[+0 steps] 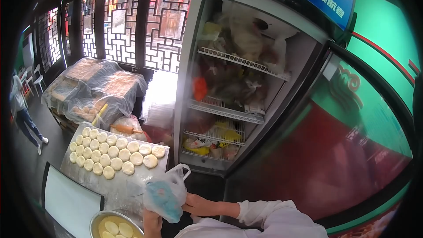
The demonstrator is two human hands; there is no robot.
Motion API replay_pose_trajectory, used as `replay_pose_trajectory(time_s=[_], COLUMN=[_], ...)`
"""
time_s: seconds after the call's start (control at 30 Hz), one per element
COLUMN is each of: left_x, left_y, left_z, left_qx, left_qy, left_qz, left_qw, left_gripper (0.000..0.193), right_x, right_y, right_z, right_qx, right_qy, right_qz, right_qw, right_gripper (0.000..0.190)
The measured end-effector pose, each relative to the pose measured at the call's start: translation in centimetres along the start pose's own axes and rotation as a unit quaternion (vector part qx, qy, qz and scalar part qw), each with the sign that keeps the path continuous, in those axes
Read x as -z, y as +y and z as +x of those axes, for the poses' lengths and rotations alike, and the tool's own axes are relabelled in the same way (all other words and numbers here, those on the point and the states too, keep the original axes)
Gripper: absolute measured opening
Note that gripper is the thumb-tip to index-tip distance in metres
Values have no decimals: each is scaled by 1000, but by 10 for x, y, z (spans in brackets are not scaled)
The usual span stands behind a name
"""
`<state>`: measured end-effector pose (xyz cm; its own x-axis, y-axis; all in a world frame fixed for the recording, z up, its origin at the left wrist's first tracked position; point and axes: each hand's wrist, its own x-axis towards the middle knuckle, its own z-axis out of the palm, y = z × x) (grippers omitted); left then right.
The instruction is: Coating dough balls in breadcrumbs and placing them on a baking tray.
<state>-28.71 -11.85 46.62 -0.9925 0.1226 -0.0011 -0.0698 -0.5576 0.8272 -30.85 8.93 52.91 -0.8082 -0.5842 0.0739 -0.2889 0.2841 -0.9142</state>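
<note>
A translucent white plastic bag (pixel 165 195) with something blue-green inside is held up in front of my body, over the near right edge of the floury worktable (pixel 115 188). Its loop handles point up and away from me. My right hand (pixel 197 204) grips the bag's right side. Under its lower left side is my left hand (pixel 152 220), closed against the plastic, with its fingers mostly hidden. What the blue-green contents are cannot be made out. Rows of flat round dough pieces (pixel 116 164) cover the table's far part.
A glass-door refrigerator (pixel 228 112) stands ahead, its door (pixel 330 139) swung open to the right, with bagged goods on its shelves. A metal bowl (pixel 96 221) holds dough rounds in yellowish liquid. Beyond the table are a rolling pin (pixel 126 129) and plastic-covered trays (pixel 96 86). A person (pixel 24 115) stands far left.
</note>
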Motion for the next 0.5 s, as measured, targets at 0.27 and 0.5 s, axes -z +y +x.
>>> replay_pose_trajectory(time_s=[0.27,0.5], left_x=[-7,-5], left_y=[-7,-16], left_z=[31,29], left_qx=[-19,-56], left_qy=[69,145], left_qz=[-23,-45], left_qw=[997,987], left_gripper=[55,55], right_x=[212,482], right_y=[-36,-35], right_z=[56,118], right_qx=[115,69], right_qy=[243,487], right_qz=[-233,-544], right_qw=[934,679], right_gripper=[37,33])
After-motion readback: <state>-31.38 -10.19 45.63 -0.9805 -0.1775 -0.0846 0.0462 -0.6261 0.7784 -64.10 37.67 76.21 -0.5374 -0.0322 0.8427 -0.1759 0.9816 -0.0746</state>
